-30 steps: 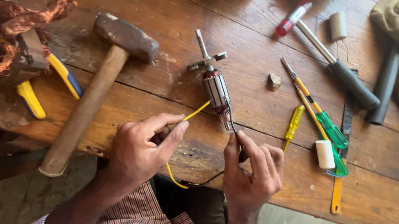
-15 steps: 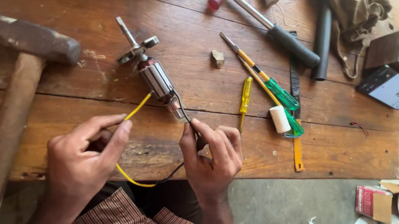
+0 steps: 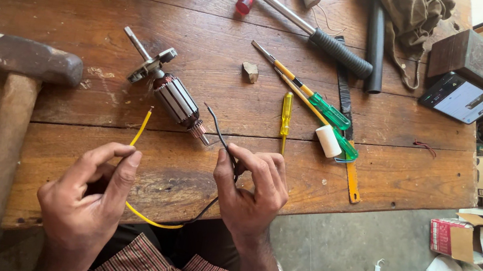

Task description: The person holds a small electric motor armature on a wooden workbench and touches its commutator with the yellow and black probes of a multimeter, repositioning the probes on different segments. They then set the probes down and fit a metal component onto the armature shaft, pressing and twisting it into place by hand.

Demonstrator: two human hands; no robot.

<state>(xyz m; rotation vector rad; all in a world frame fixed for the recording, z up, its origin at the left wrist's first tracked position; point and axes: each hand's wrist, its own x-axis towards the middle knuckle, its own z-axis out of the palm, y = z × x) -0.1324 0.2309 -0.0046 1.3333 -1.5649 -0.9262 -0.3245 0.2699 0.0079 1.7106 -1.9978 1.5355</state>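
Note:
A motor armature (image 3: pixel 174 98) with a shaft and copper windings lies tilted on the worn wooden bench (image 3: pixel 83 6). My left hand (image 3: pixel 88 196) pinches a yellow wire (image 3: pixel 140 131) whose free end points up toward the armature. My right hand (image 3: pixel 250 187) pinches a black wire (image 3: pixel 216 127) whose tip rises just right of the armature's lower end. Both wires loop down below the bench edge between my hands. Neither wire tip touches the armature.
A big hammer (image 3: pixel 8 115) lies at the left. Green-handled screwdrivers (image 3: pixel 321 106), a small yellow screwdriver (image 3: pixel 286 113), a white roll (image 3: pixel 328 141), a black-handled tool (image 3: pixel 330 44) and a phone (image 3: pixel 460 97) lie to the right. Boxes (image 3: pixel 460 235) sit on the floor.
The view has shifted, so the bench items slid left in frame. Both hands have drawn back from the armature, with the yellow and black wire ends now apart from it.

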